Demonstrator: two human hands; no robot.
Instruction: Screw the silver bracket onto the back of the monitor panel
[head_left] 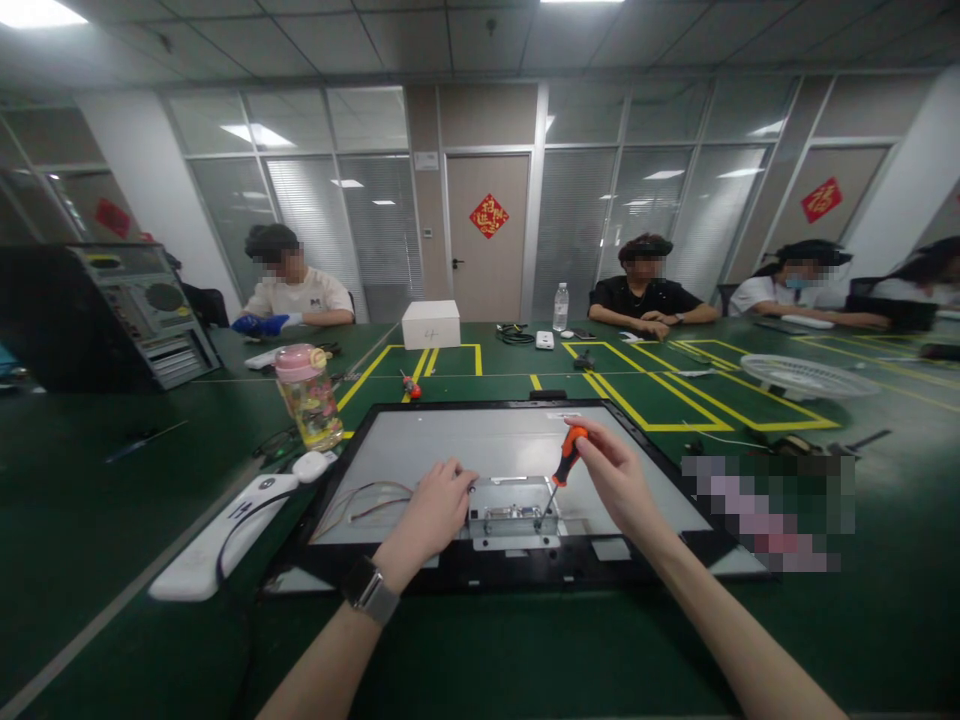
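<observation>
A flat monitor panel [420, 440] lies face down on the green table in front of me, its black frame around a grey metal back. A small metal bracket [514, 510] sits near its front edge. My right hand [615, 475] is closed on an orange-handled screwdriver [568, 458], whose tip points down at the bracket. My left hand [435, 510] rests with curled fingers on the panel against the bracket's left side. Thin wires [360, 498] run across the panel to the left of that hand.
A white power strip [217, 540] and a pink-lidded bottle [307, 395] lie left of the panel. A computer case [97, 310] stands far left. A white box [430, 324], a water bottle [560, 306] and a fan grille [799, 375] sit farther back. Several people sit across the table.
</observation>
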